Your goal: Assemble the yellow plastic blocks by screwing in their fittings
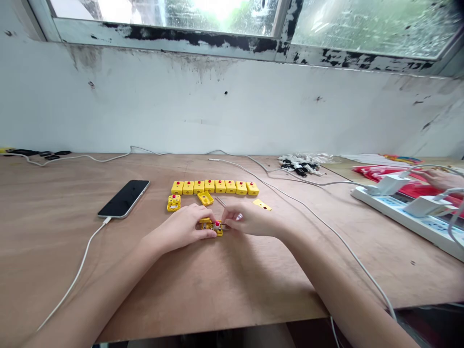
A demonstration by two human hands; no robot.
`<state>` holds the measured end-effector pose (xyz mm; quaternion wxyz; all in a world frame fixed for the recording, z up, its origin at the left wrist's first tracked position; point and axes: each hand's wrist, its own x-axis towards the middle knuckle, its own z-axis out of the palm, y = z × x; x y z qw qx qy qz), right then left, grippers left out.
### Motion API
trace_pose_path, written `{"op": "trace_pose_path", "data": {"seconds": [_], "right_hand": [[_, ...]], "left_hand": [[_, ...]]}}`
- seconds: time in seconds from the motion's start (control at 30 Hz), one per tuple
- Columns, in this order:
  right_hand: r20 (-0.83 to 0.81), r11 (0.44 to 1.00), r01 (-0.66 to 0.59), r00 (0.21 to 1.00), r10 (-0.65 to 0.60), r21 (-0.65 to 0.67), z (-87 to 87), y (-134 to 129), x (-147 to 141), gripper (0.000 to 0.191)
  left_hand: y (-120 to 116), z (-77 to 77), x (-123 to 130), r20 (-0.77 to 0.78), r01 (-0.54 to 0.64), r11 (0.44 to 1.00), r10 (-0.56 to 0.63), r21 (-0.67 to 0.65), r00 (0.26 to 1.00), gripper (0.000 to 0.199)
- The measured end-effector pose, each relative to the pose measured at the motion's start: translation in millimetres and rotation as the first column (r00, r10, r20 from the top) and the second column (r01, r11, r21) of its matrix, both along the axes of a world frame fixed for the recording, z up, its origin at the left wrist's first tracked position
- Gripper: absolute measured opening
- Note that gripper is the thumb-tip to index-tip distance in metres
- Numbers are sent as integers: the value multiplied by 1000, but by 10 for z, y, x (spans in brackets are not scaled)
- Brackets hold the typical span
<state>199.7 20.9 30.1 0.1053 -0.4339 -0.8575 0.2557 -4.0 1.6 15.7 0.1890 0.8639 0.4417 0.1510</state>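
My left hand (189, 225) holds an opened yellow case (219, 233) on the table, its fingers pressed on the left side. A red button on a white part (217, 225) sits in that case. At its right edge my right hand (237, 217) pinches a thin metal tool (220, 201), whose shaft sticks up between the fingers. Just beyond my hands lie an empty yellow half shell (205, 198) and a yellow cover (262, 205). An open yellow box with a red button (174, 203) stands to the left. Behind them runs a row of several yellow boxes (220, 186).
A phone (124, 199) with a white cable lies left. White cables cross the wooden table (163, 299). A white power strip (406, 212) with plugs is at right, near another person's hand (444, 179). Black and white pieces (300, 164) are heaped at the back.
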Motion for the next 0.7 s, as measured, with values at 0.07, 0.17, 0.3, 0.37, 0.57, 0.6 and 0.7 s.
{"op": "trace_pose_path", "data": {"seconds": [0.07,0.17,0.3,0.37,0.57,0.6,0.7], "right_hand": [[-81,999,16,997,-18,-31,-16,38,15,9],[-128,999,22,991,-26,-37,-56,77,5,10],[-129,997,-26,992,17,-67,-86,100,-6,9],[-141,995,-47,989,34,-84,-86,107,-3,10],[-152,992,-56,988,38,-117,-109,132,-5,7],[-153,990,-55,988,35,-129,-113,135,-7,7],[-159,985,-63,987,37,-161,-118,141,-12,5]], "left_hand": [[-5,-2,-1,11,0,1000,0,-4,1000,24],[-12,0,-3,27,-2,1000,3,-9,1000,23],[-14,1,-5,41,-1,1000,2,-21,999,24],[-15,-2,-8,49,2,1000,-1,-26,999,25],[-33,-12,-9,70,1,1000,0,-8,998,26],[-33,-14,-9,72,0,1000,0,-8,997,26],[-24,-23,-10,73,3,1000,-2,-15,997,25]]}}
